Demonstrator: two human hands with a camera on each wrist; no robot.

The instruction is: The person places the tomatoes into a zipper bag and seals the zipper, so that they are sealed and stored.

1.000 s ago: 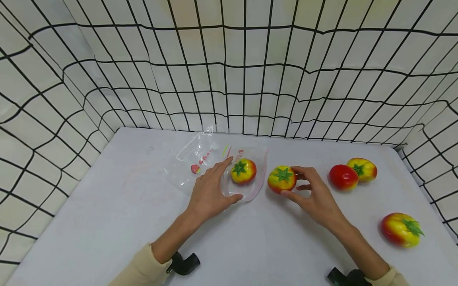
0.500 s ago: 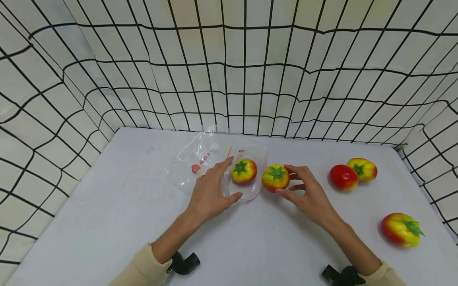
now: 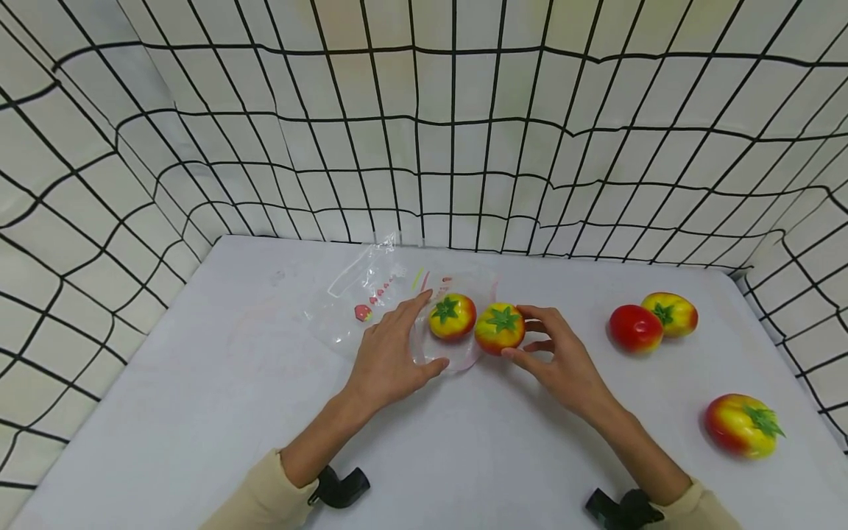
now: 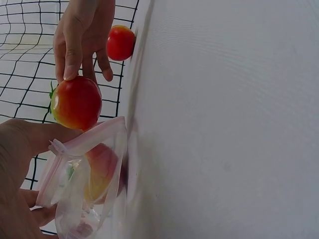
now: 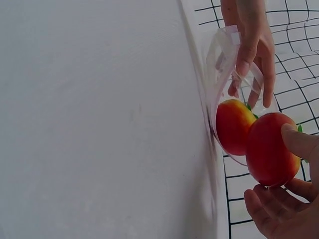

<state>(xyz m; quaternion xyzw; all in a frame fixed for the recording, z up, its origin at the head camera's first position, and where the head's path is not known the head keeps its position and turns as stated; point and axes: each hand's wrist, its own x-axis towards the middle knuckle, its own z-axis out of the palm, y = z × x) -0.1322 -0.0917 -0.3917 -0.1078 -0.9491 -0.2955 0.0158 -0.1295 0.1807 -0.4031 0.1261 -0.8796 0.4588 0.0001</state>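
Observation:
A clear zip bag (image 3: 371, 313) with red strawberry prints and a pink zip edge lies at mid-table. Its mouth faces right, and one red-yellow toy tomato (image 3: 453, 317) with a green leafy top sits inside the mouth. My left hand (image 3: 391, 353) holds the bag's mouth apart, thumb and fingers spread at its edges. In my right hand (image 3: 559, 361), thumb and fingertips grip a second toy tomato (image 3: 500, 328) right at the opening, close beside the first. The left wrist view shows this held tomato (image 4: 77, 103) just above the pink zip edge (image 4: 94, 137).
Two more toy tomatoes, one plain red (image 3: 636, 328) and one yellow-red (image 3: 670, 314), lie together at the right. Another toy tomato (image 3: 742, 427) lies nearer the front right. Black wire mesh (image 3: 453, 147) encloses the white table (image 3: 199, 412) at the back and sides.
My right hand has moved left with the held toy tomato, from beside the bag to its mouth. The left hand and the bag have stayed almost still.

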